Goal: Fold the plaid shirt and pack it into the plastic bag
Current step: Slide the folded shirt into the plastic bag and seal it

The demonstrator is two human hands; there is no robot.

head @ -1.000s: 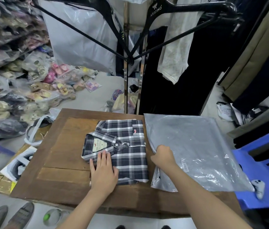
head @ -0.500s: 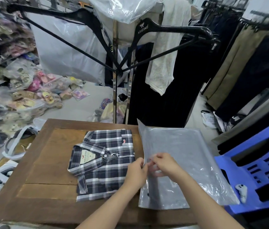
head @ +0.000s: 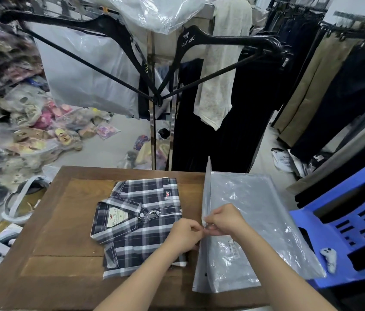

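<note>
Table (head: 65,221): hands (head: 186,235) (head: 224,221) hide pinched bag (head: 255,209) edge.

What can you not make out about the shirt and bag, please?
Head view:
- Whether the mouth of the plastic bag is parted: left hand and right hand, pinching its edge, cover it.
- Near edge of the plaid shirt, partly: under the left forearm.
- Print on the bag's label: too small.
</note>
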